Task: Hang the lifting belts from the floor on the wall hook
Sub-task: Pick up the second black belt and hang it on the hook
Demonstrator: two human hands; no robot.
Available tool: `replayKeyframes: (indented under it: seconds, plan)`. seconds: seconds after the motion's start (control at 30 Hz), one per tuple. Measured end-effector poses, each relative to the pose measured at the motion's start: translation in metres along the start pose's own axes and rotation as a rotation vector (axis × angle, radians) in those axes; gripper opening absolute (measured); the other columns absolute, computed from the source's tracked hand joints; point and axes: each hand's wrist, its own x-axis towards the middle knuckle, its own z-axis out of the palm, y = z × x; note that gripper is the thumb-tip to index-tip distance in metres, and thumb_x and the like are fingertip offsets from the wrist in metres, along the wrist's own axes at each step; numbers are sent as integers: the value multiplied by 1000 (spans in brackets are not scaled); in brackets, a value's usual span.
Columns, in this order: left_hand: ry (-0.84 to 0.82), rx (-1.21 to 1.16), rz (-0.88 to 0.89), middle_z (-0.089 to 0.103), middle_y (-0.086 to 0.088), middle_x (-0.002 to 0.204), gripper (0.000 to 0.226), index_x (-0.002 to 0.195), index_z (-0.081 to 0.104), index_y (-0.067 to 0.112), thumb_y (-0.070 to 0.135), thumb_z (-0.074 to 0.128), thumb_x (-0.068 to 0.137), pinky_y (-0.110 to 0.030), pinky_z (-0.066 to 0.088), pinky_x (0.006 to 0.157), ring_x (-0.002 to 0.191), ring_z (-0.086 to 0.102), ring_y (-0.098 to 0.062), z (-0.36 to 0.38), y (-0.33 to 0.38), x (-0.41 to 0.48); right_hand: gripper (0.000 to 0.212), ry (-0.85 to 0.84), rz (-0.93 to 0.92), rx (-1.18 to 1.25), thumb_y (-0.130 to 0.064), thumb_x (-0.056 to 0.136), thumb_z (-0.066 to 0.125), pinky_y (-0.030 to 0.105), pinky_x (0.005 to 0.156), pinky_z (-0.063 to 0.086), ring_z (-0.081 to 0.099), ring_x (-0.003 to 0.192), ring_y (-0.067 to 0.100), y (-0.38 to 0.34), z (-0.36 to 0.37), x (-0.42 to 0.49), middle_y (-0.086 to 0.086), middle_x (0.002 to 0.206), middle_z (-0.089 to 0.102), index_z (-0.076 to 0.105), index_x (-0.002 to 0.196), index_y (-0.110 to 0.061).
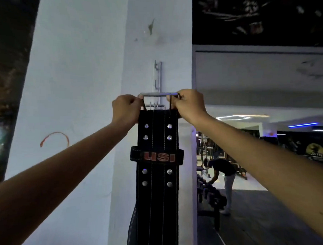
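A black leather lifting belt point(157, 186) with silver rivets and a red "USI" loop hangs straight down in front of the white pillar. Its metal buckle point(158, 94) is at the top, held level just below a vertical metal hook rail point(158, 76) fixed to the pillar. My left hand point(126, 109) grips the buckle's left end and my right hand point(187, 105) grips its right end. Whether the buckle rests on a hook prong I cannot tell. Behind the belt's lower part, an edge of another dark belt point(132, 226) shows.
The white pillar point(73, 88) fills the left and centre, with a red scribble at the left. To the right the gym floor opens out, with a dumbbell rack point(209, 192) and a person point(225, 177) bending over it. A dark mural covers the upper right wall.
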Motion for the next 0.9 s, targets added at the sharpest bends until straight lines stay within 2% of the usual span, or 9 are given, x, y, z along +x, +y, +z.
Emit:
replayKeyframes:
  seconds: [0.13,0.27,0.43,0.53,0.6,0.67,0.73,0.8,0.9]
  plan:
    - [61,16,72,62,-17,66,39,72,69,-1,32,57,89,-49,58,70,71,67,-40,8,6,55,33,109,-27,21,-23,85,68,49,69,57,67,67,34,-7,16,52,20,70,70,68,73,7]
    - [80,13,102,66,-26,71,43,71,67,-6,32,58,89,-50,58,68,73,68,-43,15,-3,89,23,173,-24,6,-16,83,67,52,66,57,67,72,36,-3,35,85,22,72,70,67,75,6]
    - [73,29,124,59,-27,62,47,70,64,-11,32,59,88,-49,57,68,68,66,-44,28,-25,106,3,215,38,42,-9,82,69,29,62,53,64,65,24,15,52,97,12,72,67,71,83,-8]
    - [115,58,206,58,-31,65,49,70,62,-13,31,55,90,-41,48,66,60,52,-31,34,-35,109,2,237,28,45,-12,83,69,16,49,43,60,64,21,23,60,102,12,79,68,68,84,-11]
    - [141,50,232,60,-29,65,50,69,61,-12,31,54,91,-38,41,62,60,48,-27,37,-38,111,3,238,12,59,-14,83,70,18,53,46,61,66,23,23,63,108,13,81,69,68,84,-12]
    - [140,31,188,48,-19,53,49,64,57,-10,30,54,91,-34,34,56,57,42,-24,38,-42,116,3,232,12,52,-12,83,68,24,59,50,64,70,25,24,67,114,14,84,72,70,85,-11]
    - [129,7,108,37,-9,51,44,60,54,-5,29,56,88,-30,30,51,55,36,-21,41,-47,120,7,224,28,40,-9,84,65,16,55,47,62,66,21,29,72,116,11,80,69,71,87,-11]
    - [128,-10,73,38,-9,53,45,61,56,-7,31,57,86,-21,28,42,54,37,-21,44,-53,121,7,222,51,66,-10,85,65,4,43,38,56,57,12,36,76,114,4,74,65,72,87,-10]
    - [127,-49,80,38,-7,53,46,63,58,-7,33,58,85,-21,28,43,55,38,-20,43,-62,117,9,228,57,92,-17,84,68,6,46,39,53,56,5,40,77,104,-4,68,63,75,86,-13]
